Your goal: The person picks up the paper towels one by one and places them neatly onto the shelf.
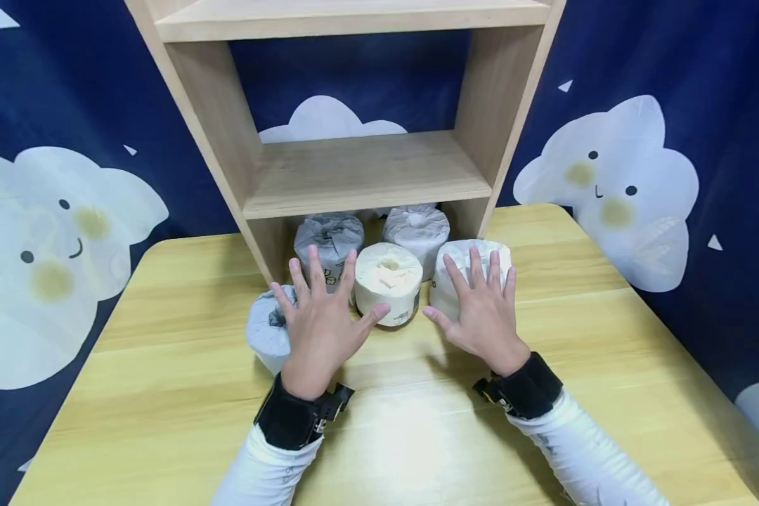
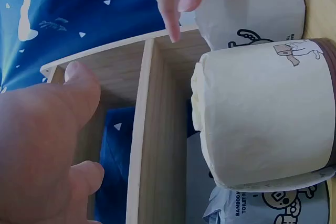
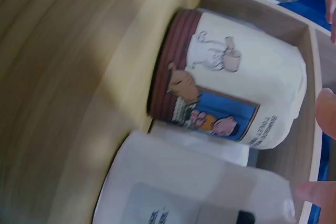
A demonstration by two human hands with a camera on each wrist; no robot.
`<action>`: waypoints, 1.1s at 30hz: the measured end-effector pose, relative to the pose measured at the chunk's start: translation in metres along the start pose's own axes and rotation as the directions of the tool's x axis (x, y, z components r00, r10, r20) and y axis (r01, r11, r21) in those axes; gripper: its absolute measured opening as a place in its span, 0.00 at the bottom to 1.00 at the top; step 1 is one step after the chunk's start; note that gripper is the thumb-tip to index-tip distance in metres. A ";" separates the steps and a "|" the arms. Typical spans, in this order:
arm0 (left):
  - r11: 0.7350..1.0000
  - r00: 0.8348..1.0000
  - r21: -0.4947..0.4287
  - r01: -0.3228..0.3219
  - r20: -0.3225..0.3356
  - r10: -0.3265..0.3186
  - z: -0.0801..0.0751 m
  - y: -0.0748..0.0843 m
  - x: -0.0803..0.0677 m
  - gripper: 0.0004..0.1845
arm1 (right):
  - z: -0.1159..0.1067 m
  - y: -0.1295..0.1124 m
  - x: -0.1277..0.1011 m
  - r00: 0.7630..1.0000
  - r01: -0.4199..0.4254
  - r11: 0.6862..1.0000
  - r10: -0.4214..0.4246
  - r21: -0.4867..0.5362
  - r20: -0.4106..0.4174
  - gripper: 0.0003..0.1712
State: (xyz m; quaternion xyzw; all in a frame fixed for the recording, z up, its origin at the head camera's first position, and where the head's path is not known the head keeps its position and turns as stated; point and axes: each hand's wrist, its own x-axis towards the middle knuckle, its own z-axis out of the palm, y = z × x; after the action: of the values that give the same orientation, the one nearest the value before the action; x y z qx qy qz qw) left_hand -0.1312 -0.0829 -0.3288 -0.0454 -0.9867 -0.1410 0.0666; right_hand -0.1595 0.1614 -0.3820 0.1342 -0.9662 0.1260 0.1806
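Both hands are spread with straight fingers over a cluster of wrapped toilet paper rolls in front of a wooden shelf unit (image 1: 360, 172). My left hand (image 1: 319, 313) lies over a grey-wrapped roll (image 1: 267, 334), its thumb reaching toward the cream roll (image 1: 388, 281) in the middle. My right hand (image 1: 481, 309) covers part of a white-wrapped roll (image 1: 464, 263). Neither hand grips anything. The left wrist view shows the cream roll (image 2: 268, 124) close up beside my thumb (image 2: 47, 145). In the right wrist view the cream roll (image 3: 231, 98) stands behind the white roll (image 3: 194, 187).
Two more grey-wrapped rolls (image 1: 329, 235) (image 1: 417, 226) stand under the shelf's lowest board. The yellow wooden table (image 1: 607, 365) stretches to both sides and toward me. A dark blue cloud-print curtain (image 1: 670, 140) hangs behind the shelf and table.
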 end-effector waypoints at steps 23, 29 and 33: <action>0.962 0.974 -0.172 -0.210 -0.121 0.190 -0.001 -0.004 -0.010 0.54 | 0.022 0.030 0.000 0.992 0.060 0.998 -0.057 0.017 -0.116 0.50; 0.957 0.968 -0.174 -0.234 -0.137 0.211 -0.002 -0.004 -0.007 0.54 | 0.023 0.034 0.003 0.984 0.095 0.995 -0.089 0.033 -0.155 0.47; 0.953 0.964 -0.179 -0.245 -0.145 0.221 -0.002 -0.004 -0.006 0.54 | 0.023 0.035 0.005 0.982 0.102 0.994 -0.095 0.035 -0.162 0.45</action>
State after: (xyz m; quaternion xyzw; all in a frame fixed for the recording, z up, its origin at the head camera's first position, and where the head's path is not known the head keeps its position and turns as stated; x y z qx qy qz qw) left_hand -0.1258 -0.0872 -0.3288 -0.1592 -0.9497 -0.2311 0.1390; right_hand -0.1823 0.1862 -0.4076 0.1752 -0.9377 0.1480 0.2608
